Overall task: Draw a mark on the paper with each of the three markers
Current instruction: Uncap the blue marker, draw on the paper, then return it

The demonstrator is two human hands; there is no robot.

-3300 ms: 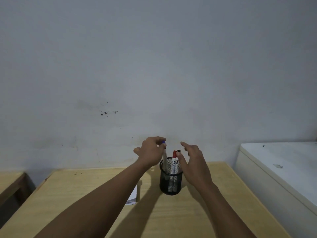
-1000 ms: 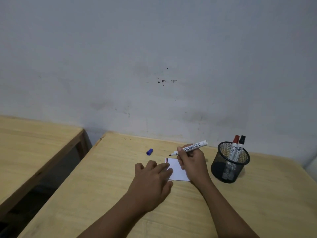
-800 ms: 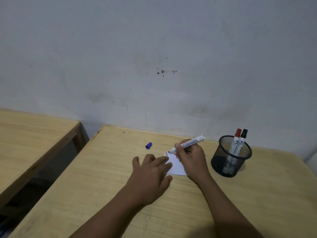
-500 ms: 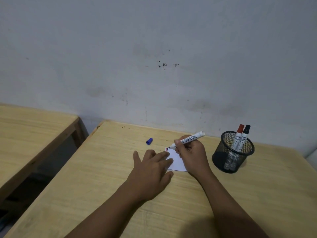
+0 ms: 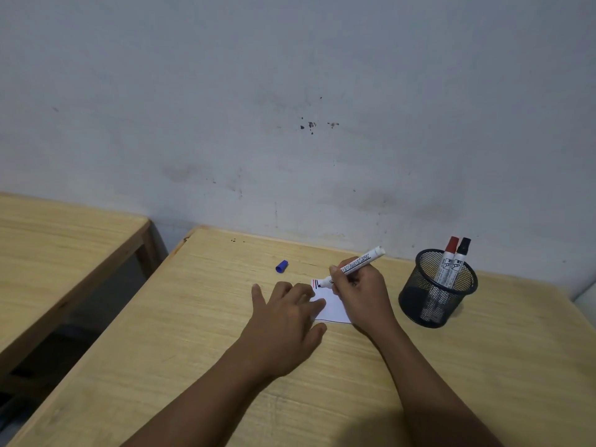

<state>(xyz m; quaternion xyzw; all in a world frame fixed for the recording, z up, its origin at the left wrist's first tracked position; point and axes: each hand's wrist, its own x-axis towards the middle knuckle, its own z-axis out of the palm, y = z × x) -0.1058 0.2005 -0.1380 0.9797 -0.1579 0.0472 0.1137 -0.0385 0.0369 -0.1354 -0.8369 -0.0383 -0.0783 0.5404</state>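
Head view, single frame. I see my right hand (image 5: 361, 295) with its grip closed around an uncapped white marker (image 5: 354, 266), barrel tilted up and to the right, tip down on the far left corner of the paper (image 5: 333, 309). A short red line and a dark line show at that corner; I cannot tell whether the tip is touching the sheet.

My left hand (image 5: 287, 321) lies flat, grip open, fingers spread, fingertips pressing on the near left edge of the paper. It holds nothing.

The paper is a small white sheet lying flat on the worktop (image 5: 193, 317), between the two hands.

Container: black mesh cup (image 5: 437, 290), upright, just right of my right hand, apart from it. Inside stand two markers, leaning right, touching each other: red-capped marker (image 5: 446, 262) on the left, black-capped marker (image 5: 459, 264) on the right. Both caps rise above the rim.

A blue cap (image 5: 282, 266) lies loose on the worktop beyond my left hand, near the paper.
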